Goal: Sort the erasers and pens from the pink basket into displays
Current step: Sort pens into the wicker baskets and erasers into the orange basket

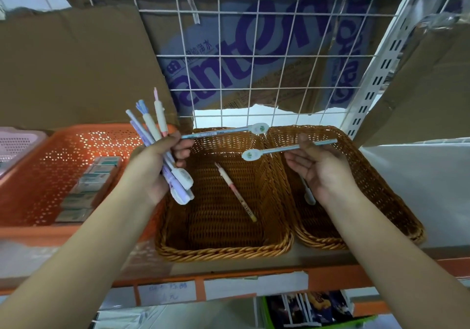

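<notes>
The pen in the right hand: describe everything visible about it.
The pen is slim, with a pale blue barrel that looks plastic and a white oval topper bearing a green motif at its left end. It lies nearly level, the other end tilted slightly up. The right hand pinches it mid-barrel, thumb on top. It hangs above where the left wicker basket and right wicker basket meet, touching neither.

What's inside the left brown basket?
One pink pen lies slanted on the bottom of the basket. The left hand and its bunch of pens cover the basket's left side, so anything there is hidden.
</notes>
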